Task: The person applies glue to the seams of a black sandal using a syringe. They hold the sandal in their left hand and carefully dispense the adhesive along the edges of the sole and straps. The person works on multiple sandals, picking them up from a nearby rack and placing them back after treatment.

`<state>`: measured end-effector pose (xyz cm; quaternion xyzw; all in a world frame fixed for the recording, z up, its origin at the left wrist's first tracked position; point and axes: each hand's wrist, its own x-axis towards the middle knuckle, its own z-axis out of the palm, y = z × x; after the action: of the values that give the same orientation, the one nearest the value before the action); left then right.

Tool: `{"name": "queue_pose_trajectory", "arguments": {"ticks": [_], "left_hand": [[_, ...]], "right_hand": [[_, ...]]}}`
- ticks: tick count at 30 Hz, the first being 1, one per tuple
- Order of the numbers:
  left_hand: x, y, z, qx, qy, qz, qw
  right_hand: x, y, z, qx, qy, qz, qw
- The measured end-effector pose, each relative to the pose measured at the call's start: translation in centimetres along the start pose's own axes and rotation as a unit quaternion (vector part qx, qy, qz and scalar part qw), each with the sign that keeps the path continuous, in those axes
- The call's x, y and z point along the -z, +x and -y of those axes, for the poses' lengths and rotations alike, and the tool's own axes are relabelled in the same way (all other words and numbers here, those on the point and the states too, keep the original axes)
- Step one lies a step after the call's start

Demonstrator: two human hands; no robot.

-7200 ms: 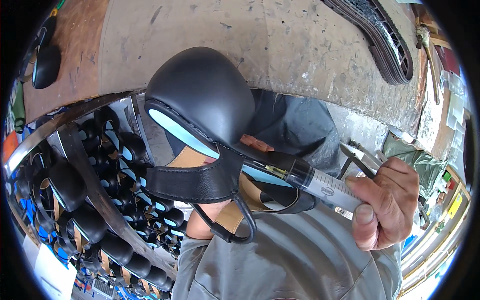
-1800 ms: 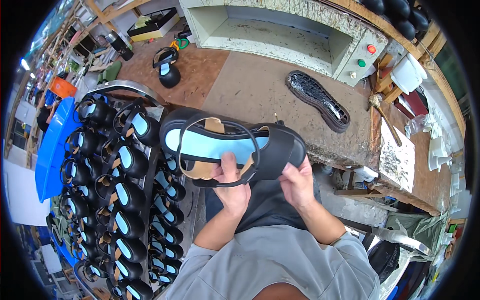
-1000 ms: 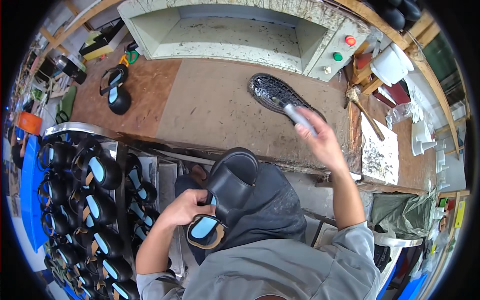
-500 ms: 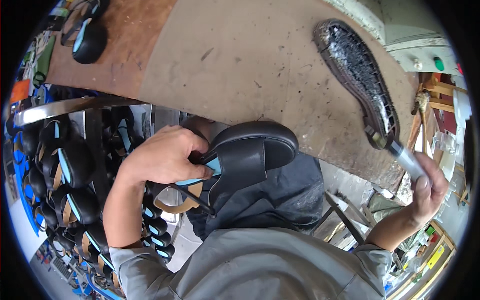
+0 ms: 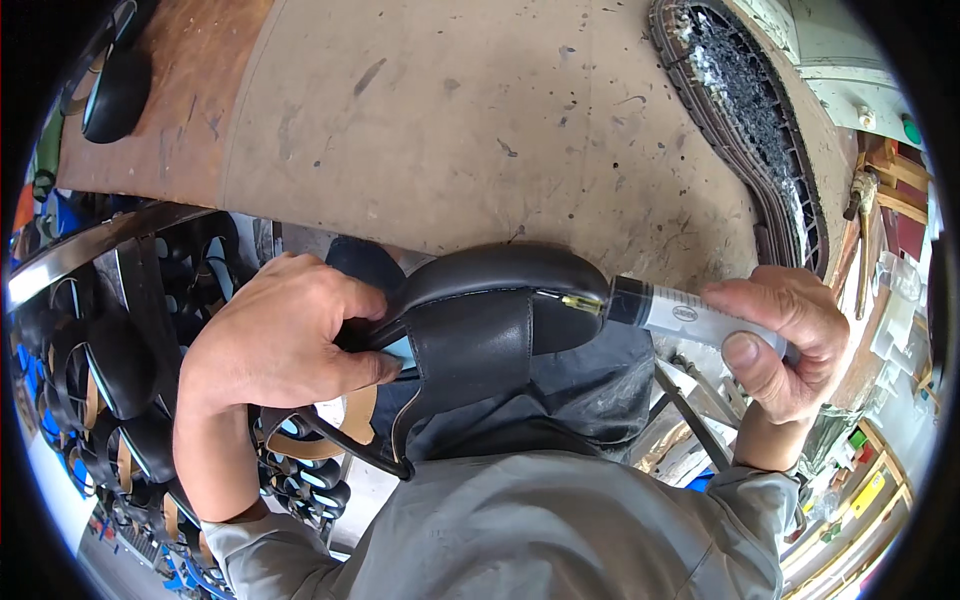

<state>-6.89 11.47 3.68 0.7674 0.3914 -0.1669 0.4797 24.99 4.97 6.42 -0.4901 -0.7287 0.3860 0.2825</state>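
A black sandal with a broad strap, a thick sole and a light-blue insole lies on its side above my lap, by the table's near edge. My left hand is closed around its heel end, thumb by the blue insole. A tan-lined ankle strap hangs below that hand. My right hand pinches a clear syringe with a dark front end. Its thin needle tip points left and reaches the seam where strap and sole meet; whether it touches is too small to tell.
A dark, upturned shoe sole smeared with white lies at the right of the brown-covered table. Another black sandal stands at the far left. Several more sandals crowd a rack at left. A hammer is at far right.
The syringe, held by my right hand, has moved left from the upturned sole to the sandal's seam. My left hand keeps its hold on the sandal. The view has shifted slightly.
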Motion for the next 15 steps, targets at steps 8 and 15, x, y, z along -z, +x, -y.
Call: {"name": "queue_pose_trajectory", "arguments": {"ticks": [8, 15], "left_hand": [[-0.2, -0.3, -0.2, -0.004, 0.006, -0.006, 1.0], [-0.6, -0.4, -0.2, 0.002, -0.016, -0.014, 1.0]], "right_hand": [[-0.4, 0.0, 1.0, -0.01, -0.065, -0.041, 0.997], [-0.3, -1.2, 3.1, -0.047, -0.184, -0.07, 0.979]]}}
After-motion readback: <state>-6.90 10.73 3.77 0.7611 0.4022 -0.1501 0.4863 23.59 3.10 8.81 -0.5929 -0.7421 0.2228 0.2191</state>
